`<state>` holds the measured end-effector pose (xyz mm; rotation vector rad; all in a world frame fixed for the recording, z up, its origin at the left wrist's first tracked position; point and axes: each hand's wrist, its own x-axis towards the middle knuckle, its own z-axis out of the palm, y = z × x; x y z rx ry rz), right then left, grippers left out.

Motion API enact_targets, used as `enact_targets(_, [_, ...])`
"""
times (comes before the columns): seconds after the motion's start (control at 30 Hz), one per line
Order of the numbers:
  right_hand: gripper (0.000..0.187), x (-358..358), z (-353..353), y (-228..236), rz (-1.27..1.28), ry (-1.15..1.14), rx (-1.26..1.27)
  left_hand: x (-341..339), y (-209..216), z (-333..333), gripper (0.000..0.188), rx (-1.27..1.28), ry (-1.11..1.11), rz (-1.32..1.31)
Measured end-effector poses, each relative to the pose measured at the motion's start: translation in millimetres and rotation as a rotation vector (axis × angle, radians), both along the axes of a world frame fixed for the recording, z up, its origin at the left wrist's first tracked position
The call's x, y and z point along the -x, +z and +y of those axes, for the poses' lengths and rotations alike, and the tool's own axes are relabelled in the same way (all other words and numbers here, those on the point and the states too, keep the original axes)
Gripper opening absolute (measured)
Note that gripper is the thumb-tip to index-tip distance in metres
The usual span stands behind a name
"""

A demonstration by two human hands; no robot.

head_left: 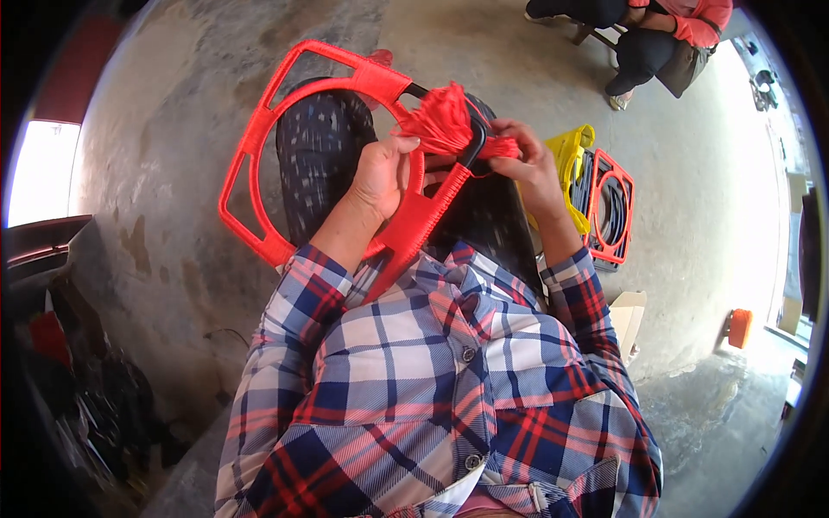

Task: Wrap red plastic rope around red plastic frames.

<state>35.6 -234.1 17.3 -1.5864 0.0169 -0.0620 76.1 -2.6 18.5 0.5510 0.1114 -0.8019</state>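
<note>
Across my lap lies a frame (256, 160) with a round ring inside it, mostly wound tightly in red cord. Bare black shows at its far right corner. My left hand (382, 180) is closed around the ring's right side, its thumb up against a loose bundle of red cord (442, 119). Beside the black corner, my right hand (531, 168) pinches the part of the red cord that passes through there. Some of the fingers of both hands are hidden behind the frame and cord.
To my right on the floor, a similar red-wound frame (614, 207) rests on black frames (591, 186) next to a yellow one (566, 164). A seated person (656, 43) is at the far right. A cardboard piece (628, 319) stands by my right elbow; dark clutter (95, 388) lies left.
</note>
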Motion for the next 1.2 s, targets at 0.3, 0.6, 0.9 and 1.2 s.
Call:
enact_targets(0.3, [0.030, 56.1, -104.9, 57.7, -0.158, -0.108, -0.864, -1.9, -20.0, 2.2, 0.041, -0.227, -0.070, -0.030])
enact_targets(0.6, [0.024, 47.0, -22.4, 35.9, 0.130, -0.161, -0.129, -2.3, 0.3, 0.1, 0.036, -0.173, -0.266, 0.097])
enact_targets(0.9, [0.030, 65.5, 13.9, 69.3, 0.136, 0.197, -0.004, -3.3, -17.9, 0.8, 0.036, 0.024, -0.208, 0.070])
enact_targets(1.2, [0.026, 68.3, -123.8, 51.1, 0.283, -0.655, -0.290, -5.4, -9.8, 2.7, 0.039, -0.141, -0.170, 0.141])
